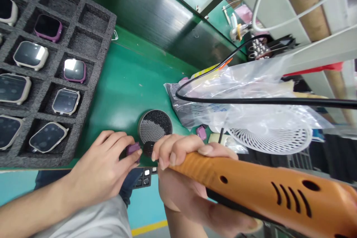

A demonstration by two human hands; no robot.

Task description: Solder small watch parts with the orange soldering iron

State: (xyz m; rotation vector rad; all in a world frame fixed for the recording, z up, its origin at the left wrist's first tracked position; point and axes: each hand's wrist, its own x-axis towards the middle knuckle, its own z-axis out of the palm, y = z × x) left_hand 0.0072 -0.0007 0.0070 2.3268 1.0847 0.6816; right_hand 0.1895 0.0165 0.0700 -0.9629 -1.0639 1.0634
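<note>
My left hand (103,163) pinches a small purple watch case (133,149) between thumb and fingers at the table's front edge. Wrapped round the body of an orange handheld power tool (251,178) is my right hand (181,186). The tool's dark round end (149,148) is close beside the purple case; whether they touch, I cannot tell. Just behind both hands stands a round tin (154,126) with a grey mesh pad and black material inside. Part of the case is covered by my left fingers.
A black foam tray (96,70) holding several watches lies at left on the green table (125,74). Clear plastic bags (237,93), another purple piece (201,132) and a white slotted basket (273,139) are at right. A black cable (264,101) crosses over the bags.
</note>
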